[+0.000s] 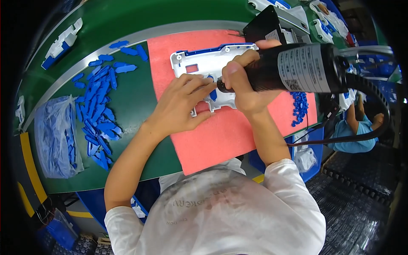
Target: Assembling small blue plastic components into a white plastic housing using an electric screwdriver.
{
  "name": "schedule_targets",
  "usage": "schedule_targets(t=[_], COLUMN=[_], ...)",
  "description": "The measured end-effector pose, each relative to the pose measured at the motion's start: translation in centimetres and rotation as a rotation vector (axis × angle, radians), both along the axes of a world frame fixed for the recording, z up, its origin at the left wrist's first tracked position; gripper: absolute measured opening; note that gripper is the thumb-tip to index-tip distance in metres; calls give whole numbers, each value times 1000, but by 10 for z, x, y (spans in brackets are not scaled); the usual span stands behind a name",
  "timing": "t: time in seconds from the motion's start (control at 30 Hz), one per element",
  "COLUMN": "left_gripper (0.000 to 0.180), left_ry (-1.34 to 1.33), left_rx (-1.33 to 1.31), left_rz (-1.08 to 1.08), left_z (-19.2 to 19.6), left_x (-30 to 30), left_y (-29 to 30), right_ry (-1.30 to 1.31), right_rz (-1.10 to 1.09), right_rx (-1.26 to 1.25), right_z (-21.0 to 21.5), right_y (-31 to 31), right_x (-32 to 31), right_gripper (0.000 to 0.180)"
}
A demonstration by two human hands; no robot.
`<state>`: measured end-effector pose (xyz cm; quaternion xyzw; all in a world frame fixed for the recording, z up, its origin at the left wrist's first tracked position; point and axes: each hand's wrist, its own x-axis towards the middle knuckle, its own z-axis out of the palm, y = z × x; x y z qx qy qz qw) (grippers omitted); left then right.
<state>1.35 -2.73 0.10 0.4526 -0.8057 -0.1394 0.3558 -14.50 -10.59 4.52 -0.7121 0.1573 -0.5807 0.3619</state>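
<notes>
A white plastic housing (199, 63) with a blue edge lies on a pink mat (221, 140). My right hand (250, 93) is wrapped round a thick black electric screwdriver (267, 70), held nearly level with its tip pointing left, over the housing. My left hand (178, 102) grips the left part of the housing, its fingertips beside the screwdriver's tip and its thumb at the lower edge. A small blue plastic piece (213, 94) shows on the housing below those fingertips. Exactly what the tip touches is hidden behind my fingers.
Left of the mat are a heap of long blue plastic pieces (97, 102) and a clear plastic bag (53, 136) of blue parts. Small blue parts (299, 108) lie at the mat's right. A black box (267, 25) stands behind; a cable (384, 106) loops at right, near another person (355, 131).
</notes>
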Motion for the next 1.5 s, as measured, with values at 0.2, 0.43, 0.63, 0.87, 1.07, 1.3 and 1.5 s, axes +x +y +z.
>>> schedule_targets(t=[0.2, 0.43, 0.63, 0.87, 1.07, 1.3, 1.5], left_gripper=[60, 58, 55, 58, 58, 51, 51], left_ry=[19, 0, 19, 16, -3, -150, -155], left_rx=[33, 39, 43, 21, 27, -61, -10], left_rz=[19, 8, -34, -25, -40, -38, 5], left_z=[-2, -1, 0, -6, 4, 7, 12], left_x=[-2, -1, 0, 0, -2, -6, -13], left_y=[1, 3, 1, -3, -2, 5, 5], right_ry=[17, 123, 144, 39, 152, -484, -418], right_rz=[-38, -33, 62, 167, 99, -116, -282], right_rx=[27, -98, -177, -93, -195, -182, -139], right_z=[-2, -3, 1, -6, -2, 49, 66], right_y=[8, 5, -2, -6, 0, 12, -32], right_x=[-1, -6, -11, -8, -13, -61, -132], right_gripper=[42, 62, 66, 59, 47, 40, 40])
